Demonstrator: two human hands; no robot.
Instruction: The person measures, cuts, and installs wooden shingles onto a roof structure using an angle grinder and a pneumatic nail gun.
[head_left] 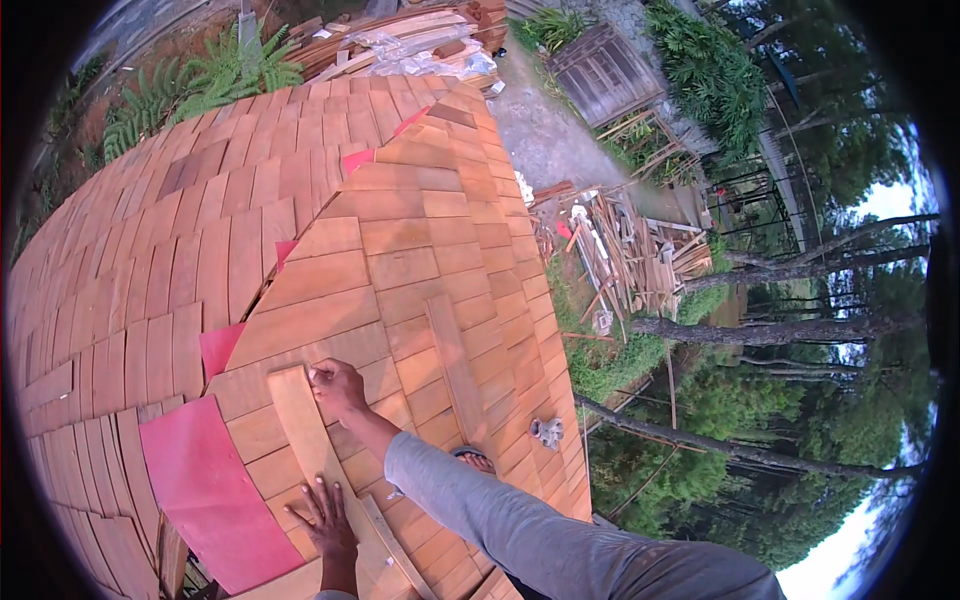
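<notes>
A pale wooden shingle (300, 415) lies lengthwise on the shingled roof slope (400, 270). My left hand (328, 522) rests on the wood near its lower end, fingers spread flat. At the upper end, my right hand (338, 388) is closed beside the shingle's right edge, thumb and fingers pressed together. What it pinches, if anything, is too small to make out. Left of the shingle, a red sheet (215, 490) covers a bare patch along the ridge. A narrow wooden strip (398, 545) lies just right of my left hand.
Another loose board (455, 370) lies farther up the slope. A grey glove (547, 432) sits near the roof's right edge, beyond my sandalled foot (475, 460). Down on the ground are a heap of scrap timber (640, 250) and trees. Stacked planks (400, 50) lie past the far end.
</notes>
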